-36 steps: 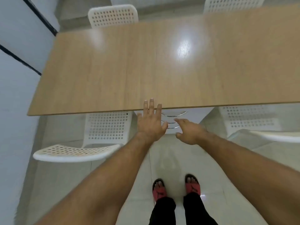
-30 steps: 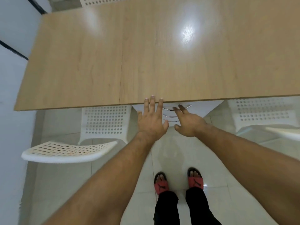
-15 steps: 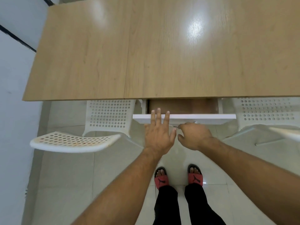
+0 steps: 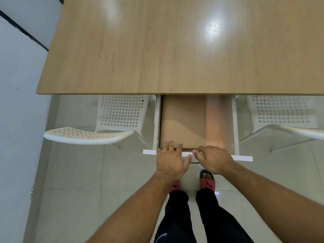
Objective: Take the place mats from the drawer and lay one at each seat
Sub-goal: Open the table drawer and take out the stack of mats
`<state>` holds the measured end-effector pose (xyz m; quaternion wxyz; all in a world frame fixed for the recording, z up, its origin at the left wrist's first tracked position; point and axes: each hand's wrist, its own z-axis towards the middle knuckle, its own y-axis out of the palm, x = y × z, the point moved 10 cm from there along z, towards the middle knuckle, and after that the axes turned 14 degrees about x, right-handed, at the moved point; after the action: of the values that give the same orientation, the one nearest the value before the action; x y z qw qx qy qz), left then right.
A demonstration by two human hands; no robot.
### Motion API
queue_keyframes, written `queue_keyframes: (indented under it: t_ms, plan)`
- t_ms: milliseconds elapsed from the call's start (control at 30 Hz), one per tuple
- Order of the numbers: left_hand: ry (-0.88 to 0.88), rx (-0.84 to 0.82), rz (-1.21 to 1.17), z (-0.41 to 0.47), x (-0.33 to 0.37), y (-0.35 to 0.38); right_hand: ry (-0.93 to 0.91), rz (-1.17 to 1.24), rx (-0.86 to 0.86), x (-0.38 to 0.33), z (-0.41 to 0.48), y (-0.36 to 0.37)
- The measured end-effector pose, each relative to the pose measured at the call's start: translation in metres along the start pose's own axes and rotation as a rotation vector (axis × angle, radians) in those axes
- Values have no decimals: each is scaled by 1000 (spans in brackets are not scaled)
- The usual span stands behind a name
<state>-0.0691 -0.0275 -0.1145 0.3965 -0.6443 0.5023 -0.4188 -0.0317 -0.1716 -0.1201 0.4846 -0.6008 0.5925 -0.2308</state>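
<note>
A white drawer point(image 4: 235, 120) stands pulled far out from under the wooden table point(image 4: 175, 50). Flat brown place mats point(image 4: 182, 120) lie inside it, filling most of the bottom. My left hand point(image 4: 171, 161) rests flat over the drawer's white front panel point(image 4: 242, 158), fingers spread and reaching over the edge. To its right, my right hand point(image 4: 213, 159) curls around the thin metal handle on that front panel. Neither hand touches the mats.
A white perforated chair point(image 4: 105, 127) stands left of the drawer, and another point(image 4: 284, 118) on the right, both tucked partly under the table. A pale wall runs down the left side. My feet in red sandals stand on the tiled floor point(image 4: 78, 181).
The drawer was shut under the table, then slid out towards me with my right hand on its handle. The brown mats have come into sight. My left hand followed the front panel.
</note>
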Motion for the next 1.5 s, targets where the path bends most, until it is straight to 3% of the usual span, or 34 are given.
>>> queue_keyframes:
  t_ms: [133, 300, 500, 633, 800, 967, 1267, 1500]
  plan:
    - [-42, -52, -69, -7, -4, 8, 34, 55, -75, 1, -10, 14]
    - [-262, -82, -253, 1, -13, 11, 108, 140, -123, 6, -3, 28]
    - [-630, -72, -538, 14, -24, 14, 540, 695, -96, 34, 15, 53]
    - [-768, 60, -527, 21, -33, -1, 681, 819, -36, 49, 23, 58]
    - [-819, 35, -494, 31, -35, -4, 748, 850, -48, 56, 20, 56]
    - [-949, -23, -901, 35, -40, 6, 832, 971, -59, 60, 14, 53]
    - [-924, -394, -1318, 41, -31, 16, 880, 982, -55, 79, 9, 48]
    - [-712, -600, -1421, 26, -34, 3, 781, 1169, -131, 58, 3, 23]
